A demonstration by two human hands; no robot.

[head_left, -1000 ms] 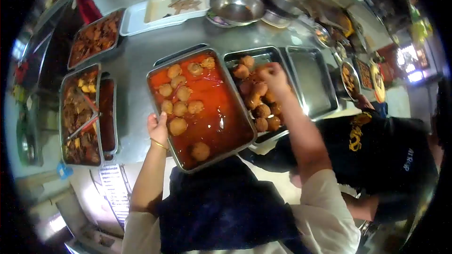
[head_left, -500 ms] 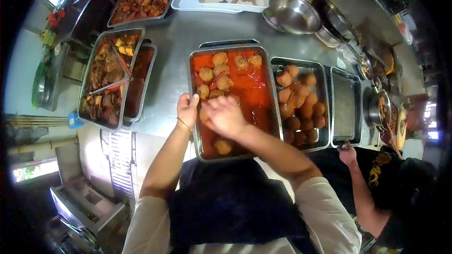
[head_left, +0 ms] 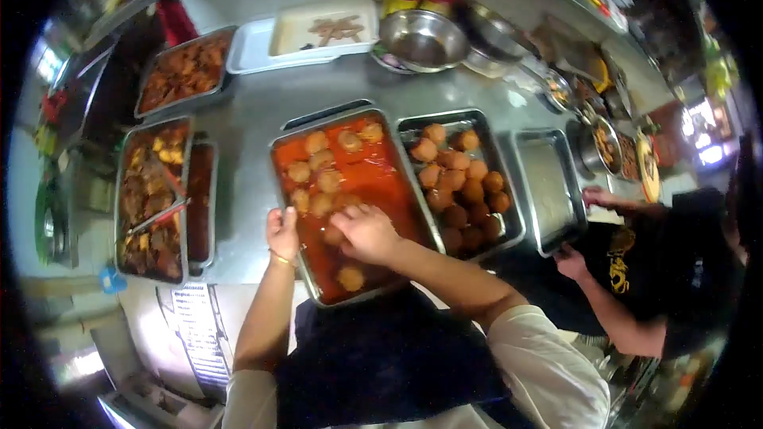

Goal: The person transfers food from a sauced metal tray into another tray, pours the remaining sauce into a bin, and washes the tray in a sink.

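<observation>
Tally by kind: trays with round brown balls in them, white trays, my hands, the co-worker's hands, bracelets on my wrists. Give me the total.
Ball trays: 2
White trays: 2
Your hands: 2
Co-worker's hands: 2
Bracelet: 1
Total: 9

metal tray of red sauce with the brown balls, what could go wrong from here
The rectangular silver metal tray of red sauce seems to jut past the near edge of the grey steel counter, so pressure there might tip it. If the bare right hand, low over the tray, drops a round brown ball, the glossy red sauce could splash. A knock might also slop sauce into the adjacent metal tray of balls.
</observation>
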